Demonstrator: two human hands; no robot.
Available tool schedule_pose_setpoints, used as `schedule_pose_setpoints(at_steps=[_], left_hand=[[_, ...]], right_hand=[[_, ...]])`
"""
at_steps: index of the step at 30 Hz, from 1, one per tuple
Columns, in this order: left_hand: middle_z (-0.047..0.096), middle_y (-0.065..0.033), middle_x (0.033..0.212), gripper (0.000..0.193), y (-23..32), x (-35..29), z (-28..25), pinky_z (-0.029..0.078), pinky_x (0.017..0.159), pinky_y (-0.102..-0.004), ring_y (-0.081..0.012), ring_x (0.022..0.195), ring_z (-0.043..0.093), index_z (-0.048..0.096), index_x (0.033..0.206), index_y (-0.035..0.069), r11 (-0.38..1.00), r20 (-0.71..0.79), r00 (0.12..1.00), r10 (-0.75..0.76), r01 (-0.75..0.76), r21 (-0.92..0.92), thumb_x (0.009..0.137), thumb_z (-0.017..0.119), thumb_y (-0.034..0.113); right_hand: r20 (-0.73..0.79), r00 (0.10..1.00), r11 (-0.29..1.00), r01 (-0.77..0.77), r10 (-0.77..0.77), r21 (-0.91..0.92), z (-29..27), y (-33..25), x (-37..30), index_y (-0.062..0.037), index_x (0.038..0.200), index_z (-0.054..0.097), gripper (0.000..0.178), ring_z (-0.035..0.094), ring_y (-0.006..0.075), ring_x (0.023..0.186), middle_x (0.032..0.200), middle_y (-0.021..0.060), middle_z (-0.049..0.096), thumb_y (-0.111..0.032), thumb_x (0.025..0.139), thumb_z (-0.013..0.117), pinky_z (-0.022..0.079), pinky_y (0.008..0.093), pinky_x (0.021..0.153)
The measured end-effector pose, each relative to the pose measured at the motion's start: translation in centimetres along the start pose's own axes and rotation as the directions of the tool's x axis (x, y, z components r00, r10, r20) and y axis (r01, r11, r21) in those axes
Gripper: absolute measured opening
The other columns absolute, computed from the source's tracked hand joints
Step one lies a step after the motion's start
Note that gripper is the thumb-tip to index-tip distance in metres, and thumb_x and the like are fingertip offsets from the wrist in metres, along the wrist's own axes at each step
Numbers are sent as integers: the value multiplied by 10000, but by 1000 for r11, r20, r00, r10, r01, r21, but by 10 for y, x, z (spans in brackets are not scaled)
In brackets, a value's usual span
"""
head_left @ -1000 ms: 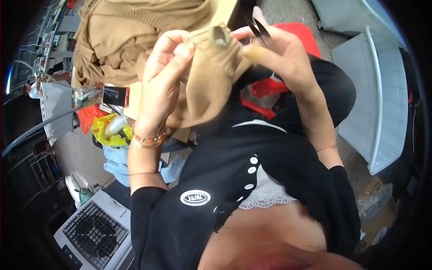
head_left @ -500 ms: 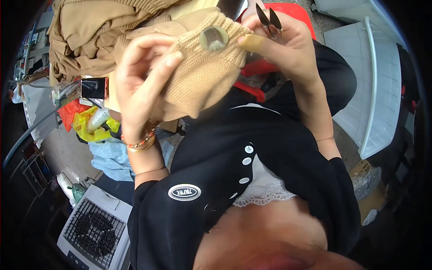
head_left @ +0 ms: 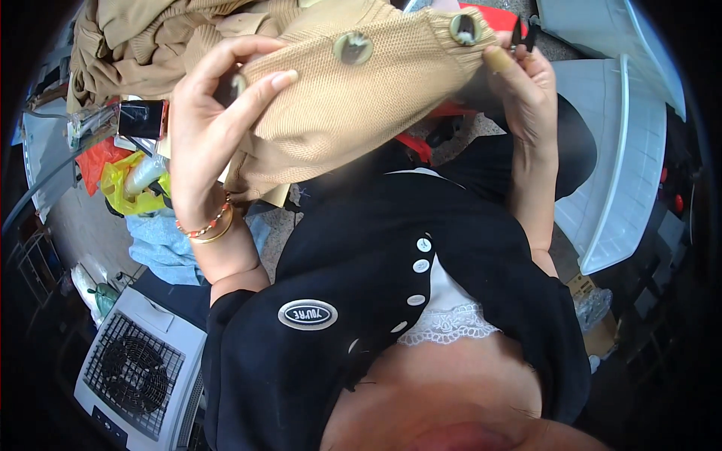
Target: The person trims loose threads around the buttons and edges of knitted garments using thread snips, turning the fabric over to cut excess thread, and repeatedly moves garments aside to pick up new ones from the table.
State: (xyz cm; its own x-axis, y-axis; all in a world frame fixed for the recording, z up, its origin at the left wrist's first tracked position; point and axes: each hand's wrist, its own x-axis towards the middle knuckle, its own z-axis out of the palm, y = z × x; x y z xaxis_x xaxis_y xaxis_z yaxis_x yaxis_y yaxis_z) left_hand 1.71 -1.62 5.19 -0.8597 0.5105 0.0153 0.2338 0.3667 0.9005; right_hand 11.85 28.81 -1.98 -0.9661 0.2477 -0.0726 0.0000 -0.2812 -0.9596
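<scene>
The hands have drawn wider apart than half a second ago, stretching the tan knit piece [head_left: 346, 105] between them, above the lap and beside a heap of tan knitwear [head_left: 143, 64]. The left hand [head_left: 214, 113] is clamped on its near end, thumb over the cloth; the right hand [head_left: 526, 86] pinches the ribbed edge. Where one round button [head_left: 353, 49] showed, I now count two clearly, plus a rim by the left fingers. One pair of dark-bladed snips [head_left: 532, 37] sits in the right hand.
</scene>
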Motion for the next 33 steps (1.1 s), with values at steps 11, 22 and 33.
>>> schedule_pose_setpoints(at_steps=[11,22,33], left_hand=[[630,-75,976,340,8,14,16,440,863,-309,-203,962,564,709,1125,94,817,141,907,398,-420,395,788,748,119],[610,-50,877,253,-3,43,20,407,784,-325,-201,828,537,751,1046,136,663,321,827,461,-562,494,797,721,168],[647,37,918,220,-19,40,24,329,826,-324,-143,852,567,769,920,220,504,216,697,684,-665,551,709,783,161]], right_hand=[[18,988,927,148,-151,-346,9,12,-10,0,1273,576,379,405,2,681,760,-81,457,-49,905,655,286,157,600],[473,803,689,572,-362,-445,44,9,-27,-15,1055,682,317,640,144,648,814,77,670,12,742,723,494,249,573],[369,836,646,549,-407,-530,63,20,-31,-149,1169,645,452,619,172,617,805,21,627,-157,725,728,490,268,550]])
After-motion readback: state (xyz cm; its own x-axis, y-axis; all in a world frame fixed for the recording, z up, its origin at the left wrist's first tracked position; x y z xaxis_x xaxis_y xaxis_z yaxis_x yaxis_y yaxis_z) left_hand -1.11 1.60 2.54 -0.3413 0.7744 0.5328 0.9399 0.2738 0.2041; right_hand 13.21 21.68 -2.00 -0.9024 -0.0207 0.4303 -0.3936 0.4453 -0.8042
